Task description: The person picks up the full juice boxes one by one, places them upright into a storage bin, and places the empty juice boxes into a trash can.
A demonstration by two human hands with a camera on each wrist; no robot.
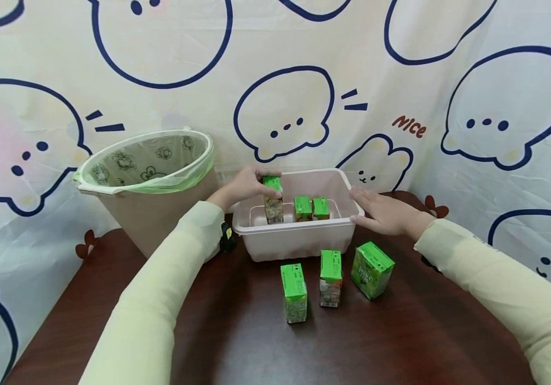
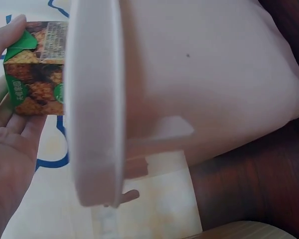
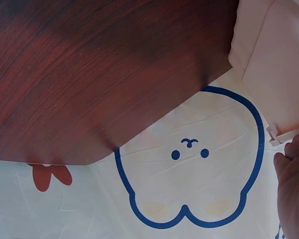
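My left hand [image 1: 244, 187] grips a small green snack box [image 1: 273, 206] from its top, with the box upright inside the left end of a pale pink plastic bin [image 1: 299, 240]. In the left wrist view, brown food pictures show on that snack box [image 2: 37, 87], and the bin's rim hides part of it. I cannot tell whether its base touches the bin floor. Two more green boxes [image 1: 303, 208] stand side by side in the bin. At the bin's right rim, my right hand [image 1: 386, 211] rests with fingers extended, holding nothing.
In front of the bin, three green boxes stand on the dark wood table [image 1: 256, 347]: a left one [image 1: 295, 294], a middle one [image 1: 330, 278] and an angled right one [image 1: 372, 270]. A tall lined trash can [image 1: 145, 214] stands left of the bin. A printed cloth hangs behind.
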